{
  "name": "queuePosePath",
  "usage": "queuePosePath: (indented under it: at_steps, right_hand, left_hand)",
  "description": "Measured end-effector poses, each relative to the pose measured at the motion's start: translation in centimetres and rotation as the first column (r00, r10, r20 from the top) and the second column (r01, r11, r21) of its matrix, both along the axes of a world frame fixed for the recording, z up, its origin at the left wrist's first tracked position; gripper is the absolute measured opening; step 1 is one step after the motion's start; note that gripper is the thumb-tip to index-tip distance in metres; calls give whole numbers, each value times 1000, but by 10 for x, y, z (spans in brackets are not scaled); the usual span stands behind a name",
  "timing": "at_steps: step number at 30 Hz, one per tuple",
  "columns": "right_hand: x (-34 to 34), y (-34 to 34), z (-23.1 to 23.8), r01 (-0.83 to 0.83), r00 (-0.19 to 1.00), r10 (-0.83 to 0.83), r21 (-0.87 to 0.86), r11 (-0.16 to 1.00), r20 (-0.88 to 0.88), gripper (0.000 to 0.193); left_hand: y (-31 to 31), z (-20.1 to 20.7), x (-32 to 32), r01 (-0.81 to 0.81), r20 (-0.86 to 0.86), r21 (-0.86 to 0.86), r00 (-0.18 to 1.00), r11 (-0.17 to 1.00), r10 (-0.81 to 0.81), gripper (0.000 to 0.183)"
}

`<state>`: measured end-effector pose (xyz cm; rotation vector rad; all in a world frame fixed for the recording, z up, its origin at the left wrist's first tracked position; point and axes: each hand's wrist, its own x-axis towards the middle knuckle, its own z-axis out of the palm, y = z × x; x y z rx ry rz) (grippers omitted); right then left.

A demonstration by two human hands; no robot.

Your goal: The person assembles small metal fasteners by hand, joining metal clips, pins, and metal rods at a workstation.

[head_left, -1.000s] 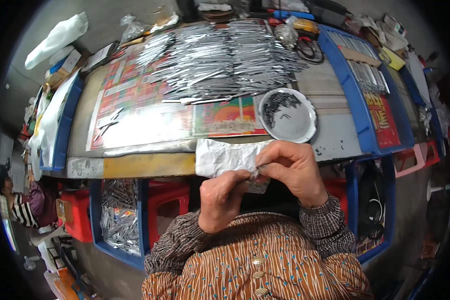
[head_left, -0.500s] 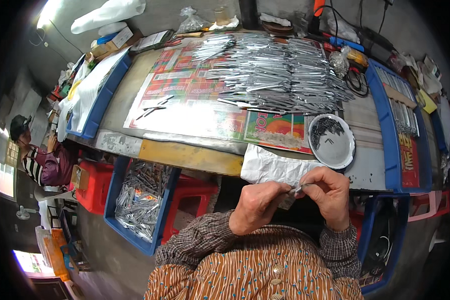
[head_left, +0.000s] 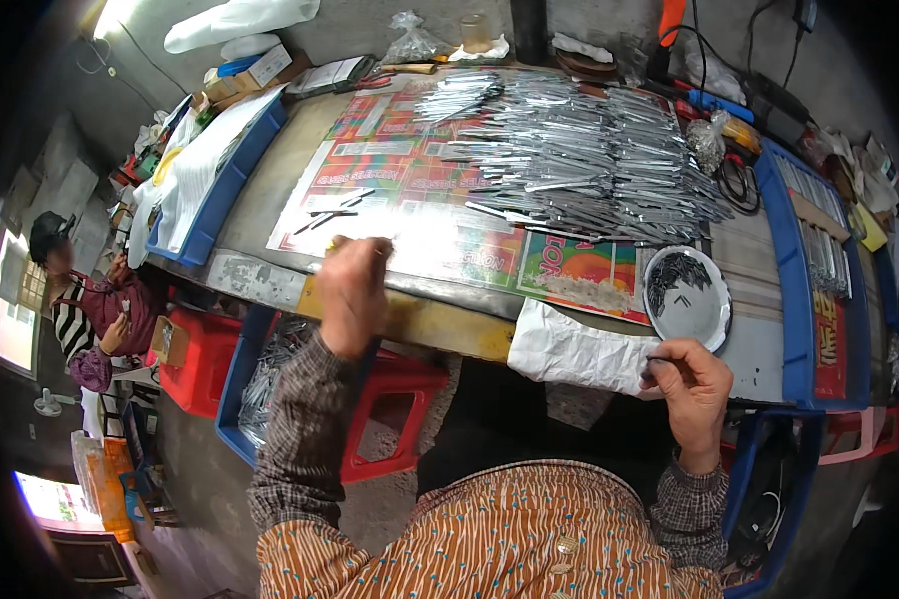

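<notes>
Your left hand reaches over the table's near edge, fingers curled together at the glossy printed sheet; whether they pinch anything you cannot tell. Your right hand pinches a thin dark metal piece between thumb and forefinger (just beside the white cloth, below the round dish).

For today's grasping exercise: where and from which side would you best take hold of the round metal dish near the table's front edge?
Probably the bare rim of the round metal dish, pinched from the near, front edge. It lies flat and shallow with small dark pieces inside, so a level rim pinch avoids spilling. The right hand is just below it; the silver strip pile crowds the far side.
</notes>
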<state>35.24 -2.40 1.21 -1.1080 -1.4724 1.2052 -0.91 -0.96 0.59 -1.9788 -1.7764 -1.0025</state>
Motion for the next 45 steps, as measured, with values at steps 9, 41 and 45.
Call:
queuePosePath:
  at_steps: [9,41,45]
  right_hand:
    - [3,8,-5,3,997,-6,40,999,75,5]
    - [42,77,-13,-172,612,-347,548,818,710,8]
    - [39,80,-14,-202,573,-384,579,790,724,3]
  left_hand:
    - [34,-25,-105,-293,-81,-116,955,949,285,10]
    - [25,-1,-4,4,167,-282,985,959,45,14]
    - [14,2,26,347,607,-231,781,909,-144,19]
